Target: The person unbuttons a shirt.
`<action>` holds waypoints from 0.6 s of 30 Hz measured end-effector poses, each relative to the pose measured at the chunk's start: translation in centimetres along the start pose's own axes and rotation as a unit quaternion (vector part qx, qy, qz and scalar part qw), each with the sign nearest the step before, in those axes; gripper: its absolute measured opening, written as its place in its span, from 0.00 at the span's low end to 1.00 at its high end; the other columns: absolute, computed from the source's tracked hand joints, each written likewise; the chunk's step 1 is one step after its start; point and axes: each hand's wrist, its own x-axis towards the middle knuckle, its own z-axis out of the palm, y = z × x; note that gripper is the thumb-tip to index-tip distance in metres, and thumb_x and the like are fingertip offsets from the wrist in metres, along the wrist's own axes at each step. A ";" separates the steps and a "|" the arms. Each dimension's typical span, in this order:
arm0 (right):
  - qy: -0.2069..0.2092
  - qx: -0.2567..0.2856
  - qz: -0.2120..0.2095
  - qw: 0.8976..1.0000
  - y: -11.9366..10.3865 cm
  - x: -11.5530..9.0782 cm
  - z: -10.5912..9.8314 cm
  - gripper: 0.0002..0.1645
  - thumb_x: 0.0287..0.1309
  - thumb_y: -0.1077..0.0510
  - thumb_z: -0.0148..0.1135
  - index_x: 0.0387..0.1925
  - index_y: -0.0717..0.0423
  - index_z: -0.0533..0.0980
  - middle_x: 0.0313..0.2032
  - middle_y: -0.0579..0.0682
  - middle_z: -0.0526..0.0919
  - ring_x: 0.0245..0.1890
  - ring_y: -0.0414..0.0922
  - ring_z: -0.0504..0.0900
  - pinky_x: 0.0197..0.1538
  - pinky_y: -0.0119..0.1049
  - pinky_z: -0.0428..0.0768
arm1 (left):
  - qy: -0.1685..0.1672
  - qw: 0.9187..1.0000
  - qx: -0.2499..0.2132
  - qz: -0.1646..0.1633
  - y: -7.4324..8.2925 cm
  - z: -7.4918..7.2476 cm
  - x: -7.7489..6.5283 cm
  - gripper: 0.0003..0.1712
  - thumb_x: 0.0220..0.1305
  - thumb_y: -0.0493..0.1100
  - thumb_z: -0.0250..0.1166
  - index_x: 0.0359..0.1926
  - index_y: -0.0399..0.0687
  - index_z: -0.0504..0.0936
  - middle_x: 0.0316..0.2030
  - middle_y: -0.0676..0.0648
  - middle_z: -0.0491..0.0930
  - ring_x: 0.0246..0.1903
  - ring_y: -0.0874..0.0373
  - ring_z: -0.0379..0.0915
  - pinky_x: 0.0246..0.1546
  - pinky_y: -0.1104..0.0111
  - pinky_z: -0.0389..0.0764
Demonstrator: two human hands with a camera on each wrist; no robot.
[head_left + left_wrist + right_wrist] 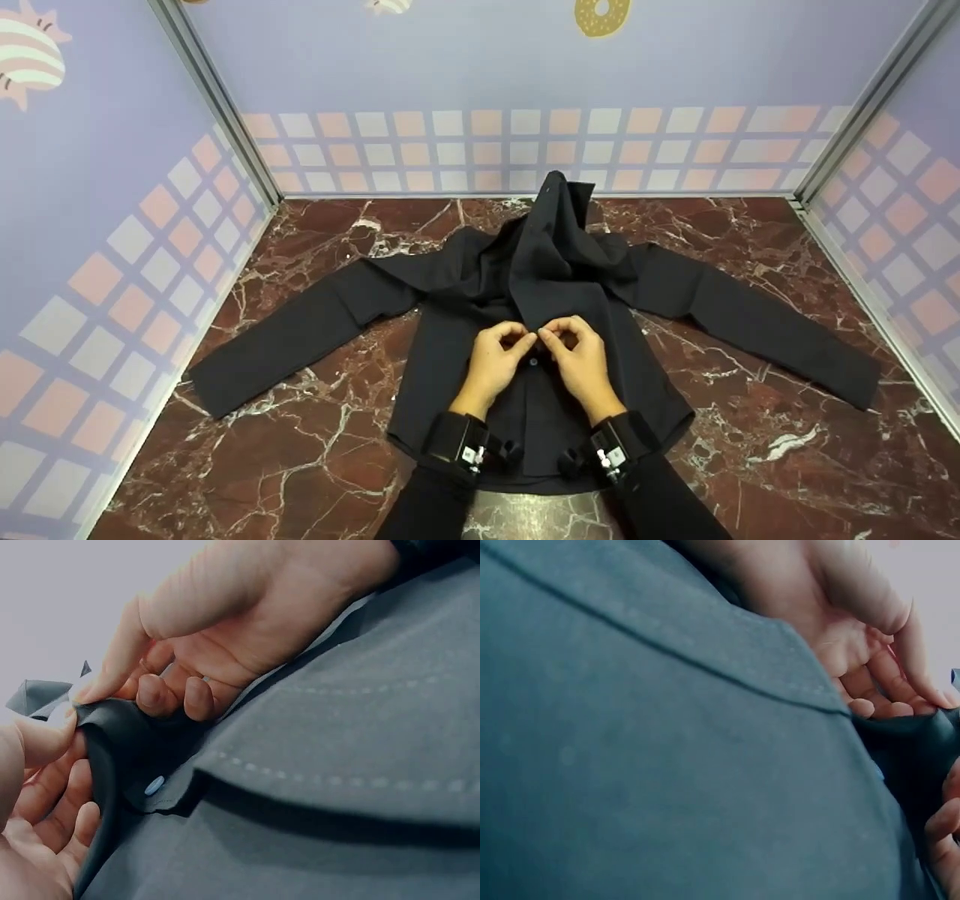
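A black long-sleeved button-up shirt [450, 375] lies spread out, its upper front and collar bunched up into a peak. Over the middle of its front, my left hand [493, 366] and my right hand [583, 361] meet almost fingertip to fingertip. Each pinches the dark fabric of the front edge between thumb and forefinger, the other fingers curled beneath. A small pale button [154, 786] sits on the placket just below the pinched spot. Whatever lies between the fingertips is too small to tell. In the right wrist view, a broad shirt panel [690, 757] covers much of the scene.
The shirt's left-hand sleeve [292, 341] and right-hand sleeve [780, 337] stretch outward over a reddish-brown marbled table [322, 450]. Patterned lilac walls [480, 67] enclose the table at the back and both sides. Black camera bands [457, 442] circle my wrists.
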 end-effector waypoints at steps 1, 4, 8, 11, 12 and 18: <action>0.004 0.004 0.004 1.000 0.0 0.0 0.0 0.06 0.54 0.66 0.64 0.30 0.69 0.77 0.26 0.62 0.74 0.17 0.48 0.72 0.20 0.29 0.71 | -0.003 1.000 0.008 0.006 -0.2 0.0 0.0 0.06 0.58 0.42 0.67 0.31 0.44 0.82 0.28 0.50 0.79 0.30 0.57 0.74 0.33 0.66 0.75; 0.003 0.028 0.033 0.999 0.2 0.0 -0.1 0.08 0.55 0.65 0.64 0.32 0.69 0.77 0.26 0.62 0.75 0.17 0.48 0.72 0.19 0.30 0.71 | -0.006 1.000 0.022 0.013 -0.4 0.0 0.0 0.05 0.58 0.43 0.66 0.31 0.46 0.82 0.28 0.52 0.79 0.29 0.58 0.74 0.32 0.66 0.75; -0.017 0.060 0.063 0.996 0.3 0.1 -0.2 0.09 0.57 0.63 0.63 0.34 0.69 0.77 0.27 0.63 0.75 0.18 0.51 0.71 0.18 0.34 0.70 | 0.003 1.000 0.020 -0.003 -0.4 -0.1 -0.1 0.06 0.59 0.45 0.66 0.32 0.49 0.81 0.28 0.53 0.78 0.30 0.59 0.74 0.33 0.66 0.75; -0.027 0.077 0.072 0.994 0.4 0.1 -0.2 0.09 0.58 0.63 0.62 0.35 0.69 0.77 0.28 0.65 0.75 0.18 0.52 0.71 0.18 0.36 0.70 | 0.009 1.000 0.012 -0.015 -0.3 0.0 -0.1 0.06 0.59 0.47 0.66 0.33 0.50 0.81 0.29 0.53 0.78 0.31 0.59 0.74 0.34 0.66 0.75; -0.032 0.081 0.074 0.993 0.4 0.1 -0.3 0.09 0.58 0.63 0.61 0.35 0.69 0.77 0.27 0.65 0.75 0.18 0.52 0.71 0.18 0.36 0.70 | 0.013 1.000 0.009 -0.018 -0.3 0.0 0.0 0.06 0.59 0.47 0.66 0.33 0.50 0.81 0.30 0.53 0.78 0.31 0.59 0.74 0.34 0.67 0.75; -0.049 0.098 0.087 0.990 0.3 0.1 -0.2 0.10 0.59 0.63 0.60 0.35 0.70 0.75 0.24 0.68 0.73 0.16 0.48 0.71 0.18 0.35 0.71 | 0.035 0.999 0.003 -0.020 -0.1 0.0 0.0 0.06 0.59 0.46 0.65 0.34 0.49 0.80 0.32 0.52 0.78 0.32 0.59 0.73 0.34 0.67 0.75</action>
